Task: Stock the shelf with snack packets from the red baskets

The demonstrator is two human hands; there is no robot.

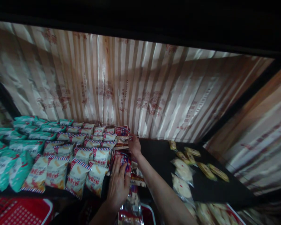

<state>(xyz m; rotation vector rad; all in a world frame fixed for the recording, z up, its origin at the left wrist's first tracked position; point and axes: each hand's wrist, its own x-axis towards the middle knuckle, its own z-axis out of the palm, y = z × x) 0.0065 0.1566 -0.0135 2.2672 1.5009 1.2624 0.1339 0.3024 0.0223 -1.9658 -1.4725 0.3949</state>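
My left hand lies open, fingers stretched, on a dark red and purple snack packet at the front of a short row. Farther back, my right hand is closed at the right edge of the row, its fingers partly hidden. It appears to grip a brown-and-cream snack packet; a dark red packet stands behind. More brown packets lie beneath my wrists. White shrimp-snack bags stand in rows directly left of my left hand.
Teal bags fill the shelf's left end. Flat clear-wrapped white pieces and yellow packets lie on the black shelf at right. A red basket is below left. Pleated printed sheeting backs the shelf.
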